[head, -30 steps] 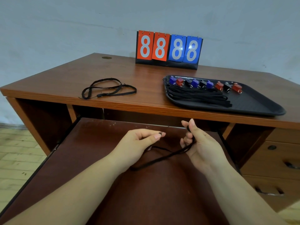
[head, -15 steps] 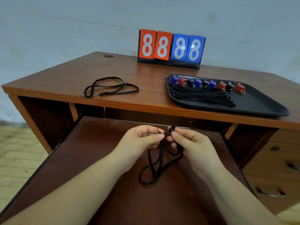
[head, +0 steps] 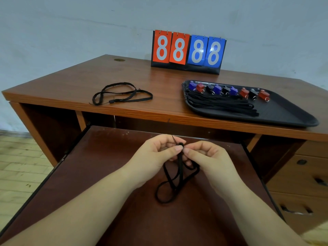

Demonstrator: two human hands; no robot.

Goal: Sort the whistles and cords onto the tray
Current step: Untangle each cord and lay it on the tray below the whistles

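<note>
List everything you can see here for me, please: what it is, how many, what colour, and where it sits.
whistles: nine; three blue, three red, three black; in a row along the tray's far edge
cord bundle: one, black, on the tray in front of the whistles
tray: one, black, right side of the desk top
loose cord: one, black, lying on the desk top left of the tray
held cord: one, black, looped and hanging over the pull-out shelf
scoreboard: one, two red and two blue cards all showing 8, back of the desk
desk: one, brown wood
pull-out shelf: one, dark brown, under the desk top
left hand: pinches the held cord's top
right hand: pinches the same spot
</note>
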